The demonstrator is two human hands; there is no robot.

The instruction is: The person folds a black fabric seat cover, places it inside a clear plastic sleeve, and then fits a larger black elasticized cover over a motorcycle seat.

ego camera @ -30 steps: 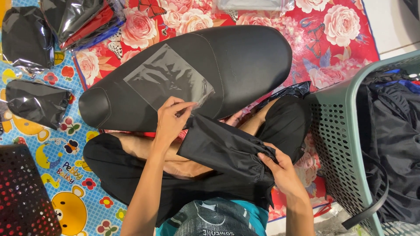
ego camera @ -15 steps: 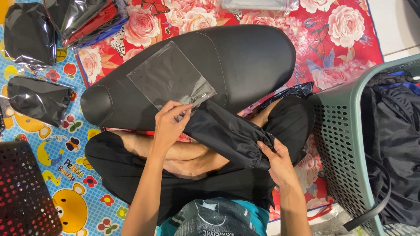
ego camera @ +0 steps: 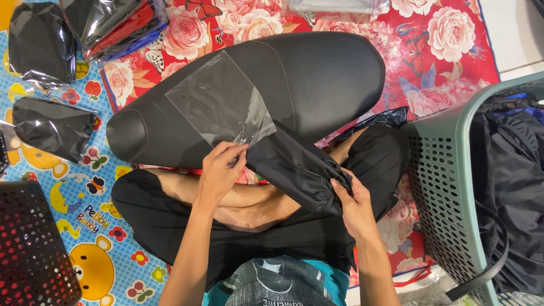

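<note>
At frame centre, left hand (ego camera: 218,173) pinches the clear plastic bag (ego camera: 218,102)'s mouth; right hand (ego camera: 352,201) grips the folded black cloth (ego camera: 297,167).

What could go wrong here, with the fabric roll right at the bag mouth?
1. The left hand pinches only one edge of the clear plastic bag; the thin mouth might collapse or tear as the rolled black fabric enters.
2. The right hand grips just the gathered far end, so the roll may loosen or bunch.
3. The bag lies on the curved black seat and could slide.
</note>
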